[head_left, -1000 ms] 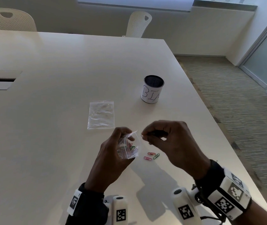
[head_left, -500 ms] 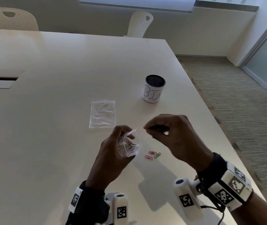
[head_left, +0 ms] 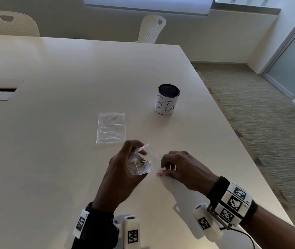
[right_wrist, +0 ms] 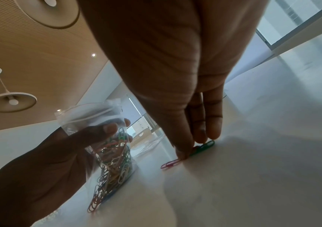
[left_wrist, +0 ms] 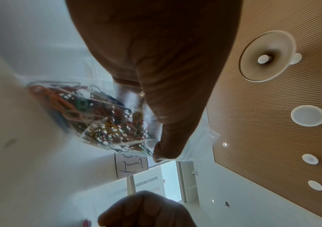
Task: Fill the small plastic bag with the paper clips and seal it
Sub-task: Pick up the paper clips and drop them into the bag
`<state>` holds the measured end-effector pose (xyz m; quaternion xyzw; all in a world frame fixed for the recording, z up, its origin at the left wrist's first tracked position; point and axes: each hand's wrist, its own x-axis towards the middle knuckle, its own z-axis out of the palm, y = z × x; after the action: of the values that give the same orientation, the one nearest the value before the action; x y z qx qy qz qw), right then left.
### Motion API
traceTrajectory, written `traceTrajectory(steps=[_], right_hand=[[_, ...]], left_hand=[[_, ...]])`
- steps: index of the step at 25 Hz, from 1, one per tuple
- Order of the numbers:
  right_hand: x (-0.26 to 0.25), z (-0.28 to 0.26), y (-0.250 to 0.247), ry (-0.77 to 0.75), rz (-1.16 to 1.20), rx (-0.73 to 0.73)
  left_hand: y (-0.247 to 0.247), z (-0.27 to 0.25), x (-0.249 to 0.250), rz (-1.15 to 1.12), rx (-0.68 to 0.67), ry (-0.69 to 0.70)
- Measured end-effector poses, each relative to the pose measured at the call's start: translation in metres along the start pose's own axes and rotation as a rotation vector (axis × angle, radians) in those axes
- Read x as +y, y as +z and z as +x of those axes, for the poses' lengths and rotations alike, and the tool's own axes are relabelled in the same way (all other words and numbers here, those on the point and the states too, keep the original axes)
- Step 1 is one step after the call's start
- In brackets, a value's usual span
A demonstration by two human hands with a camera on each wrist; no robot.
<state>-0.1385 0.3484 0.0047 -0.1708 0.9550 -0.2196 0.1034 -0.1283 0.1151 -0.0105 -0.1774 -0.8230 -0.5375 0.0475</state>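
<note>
My left hand (head_left: 136,150) grips a small clear plastic bag (head_left: 143,164) just above the table, its zip mouth open and tilted right. The bag (left_wrist: 107,116) holds several coloured paper clips (right_wrist: 115,165). My right hand (head_left: 166,169) is down on the table to the bag's right. Its thumb and fingertips (right_wrist: 204,136) pinch a green paper clip (right_wrist: 206,145) against the tabletop. A pink paper clip (head_left: 160,174) lies loose beside the thumb, and the pink clip (right_wrist: 171,164) lies flat on the table. A reddish clip is partly hidden under the fingers.
A second clear bag (head_left: 111,127) lies flat beyond my left hand. A mesh cup labelled BIN (head_left: 167,99) stands further back on the right. The table's right edge (head_left: 233,133) runs close to my right arm. Two white chairs stand at the far side.
My right hand has dropped from the bag's mouth to the table and closed its fingertips on the loose clips. The left hand has kept hold of the bag.
</note>
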Motion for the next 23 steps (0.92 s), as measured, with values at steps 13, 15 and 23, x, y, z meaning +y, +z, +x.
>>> traceTrajectory(steps=[13,15,23], right_hand=[[-0.035,-0.003,-0.034,-0.072,0.425,0.353],[-0.055,-0.004,-0.036,-0.146,0.474,0.385],[-0.042,0.002,-0.021,-0.102,0.396,0.416]], left_hand=[[0.0,0.0,0.0,-0.034,0.016,-0.015],[-0.001,0.0,0.001,-0.03,0.014,-0.02],[-0.001,0.001,-0.002,-0.04,0.027,-0.035]])
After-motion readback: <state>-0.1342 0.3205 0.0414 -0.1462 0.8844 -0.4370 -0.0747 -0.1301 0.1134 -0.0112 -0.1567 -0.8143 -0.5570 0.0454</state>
